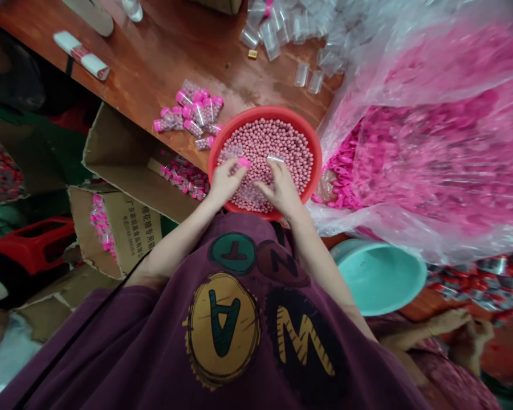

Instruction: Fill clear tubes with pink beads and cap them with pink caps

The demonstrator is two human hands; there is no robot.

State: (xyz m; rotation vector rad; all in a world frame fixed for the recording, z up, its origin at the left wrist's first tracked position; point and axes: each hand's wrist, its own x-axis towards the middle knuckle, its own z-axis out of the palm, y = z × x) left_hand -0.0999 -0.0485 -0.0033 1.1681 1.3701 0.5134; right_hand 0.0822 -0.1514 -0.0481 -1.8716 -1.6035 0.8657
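Note:
A red bowl (312, 142) full of small pink beads (269, 142) sits at the near edge of the wooden table. My left hand (226, 181) is over the bowl, closed on a small clear vial with a pink cap (238, 161). My right hand (282, 191) rests on the beads beside it, fingers curled round a clear open vial (275, 159). A cluster of filled, pink-capped vials (192, 114) lies on the table just left of the bowl.
A big clear plastic bag of pink caps (431, 148) fills the right side. Empty clear vials (290, 34) lie at the back. An open cardboard box (123, 165) holds filled vials at left. A teal basin (380, 276) sits lower right, near another person's hands (461, 330).

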